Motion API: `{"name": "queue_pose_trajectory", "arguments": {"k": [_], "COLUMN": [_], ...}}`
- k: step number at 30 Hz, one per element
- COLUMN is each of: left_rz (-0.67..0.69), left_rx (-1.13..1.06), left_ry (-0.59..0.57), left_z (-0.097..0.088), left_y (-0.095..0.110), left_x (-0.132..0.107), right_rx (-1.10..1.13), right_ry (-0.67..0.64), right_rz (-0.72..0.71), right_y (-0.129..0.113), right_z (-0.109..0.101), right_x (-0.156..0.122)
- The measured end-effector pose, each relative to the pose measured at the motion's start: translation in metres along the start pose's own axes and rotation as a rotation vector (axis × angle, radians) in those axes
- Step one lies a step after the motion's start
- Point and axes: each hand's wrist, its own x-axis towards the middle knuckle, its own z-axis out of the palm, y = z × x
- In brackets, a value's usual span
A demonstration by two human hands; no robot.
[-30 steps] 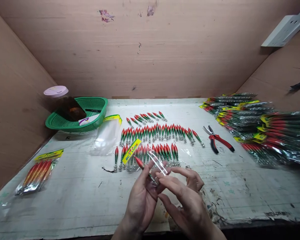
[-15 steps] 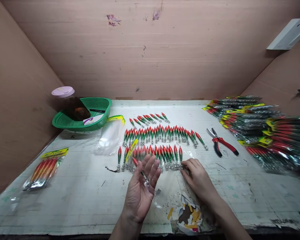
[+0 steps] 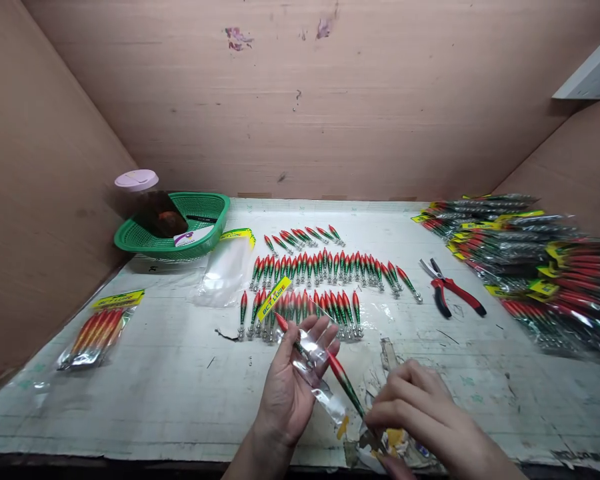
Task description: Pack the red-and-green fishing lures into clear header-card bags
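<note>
My left hand point(image 3: 291, 387), palm up, holds a clear plastic bag point(image 3: 275, 298) with a yellow printed header. Inside the bag lies one red-and-green squid lure point(image 3: 282, 323), partly under my thumb. My right hand point(image 3: 425, 410) pinches another squid lure point(image 3: 346, 384) by its hook end. Its red tip points up and left, near the bag's mouth and my left fingers. Behind my hands, a near row of lures point(image 3: 343, 313) is partly covered by the bag. A middle row point(image 3: 325, 267) and a short far row point(image 3: 305, 237) lie beyond it.
Empty header bags point(image 3: 225, 270) lie left of the rows. Behind them is a green basket point(image 3: 175, 253) with a lidded cup point(image 3: 153, 210). A packed bag of orange lures point(image 3: 100, 333) sits at left. Red-handled pliers point(image 3: 453, 288) and piled lure packs point(image 3: 520, 260) are at right.
My right hand has taken the rightmost lure from the near row and brought it down and left to the bag. My left hand has shifted slightly right with the bag.
</note>
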Motion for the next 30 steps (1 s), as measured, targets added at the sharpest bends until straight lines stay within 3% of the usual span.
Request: {"name": "queue_pose_trajectory", "arguments": {"k": [3,7,15,20,23,27,30], "left_rz": [-0.017,-0.047,-0.036,-0.025,0.009,0.024,0.011], "left_rx": [0.04,0.061,0.071,0.095,0.072,-0.032,-0.061], "left_ry": [-0.012,-0.041,-0.16,-0.116,-0.07,0.018,0.031], "left_z": [-0.001,-0.003,-0.009,-0.011,-0.01,-0.008,-0.006], "left_y": [-0.001,-0.002,-0.01,-0.007,0.004,0.013,0.011], "left_x": [-0.002,-0.004,-0.006,-0.008,-0.007,-0.003,0.0], "right_rx": [-0.184,-0.272,-0.26,-0.164,-0.116,-0.146,-0.136], "right_ry": [0.164,0.43,0.605,0.544,0.519,0.236,0.217], "right_rz": [-0.014,-0.024,0.029,-0.017,0.174,0.336,0.329], "right_y": [0.002,0.006,0.0,0.012,0.048,0.098,0.114], "right_z": [0.024,0.045,0.056,0.041,0.032,0.048,0.068], "right_x": [0.009,0.016,0.028,0.024,0.015,0.007,0.008]}}
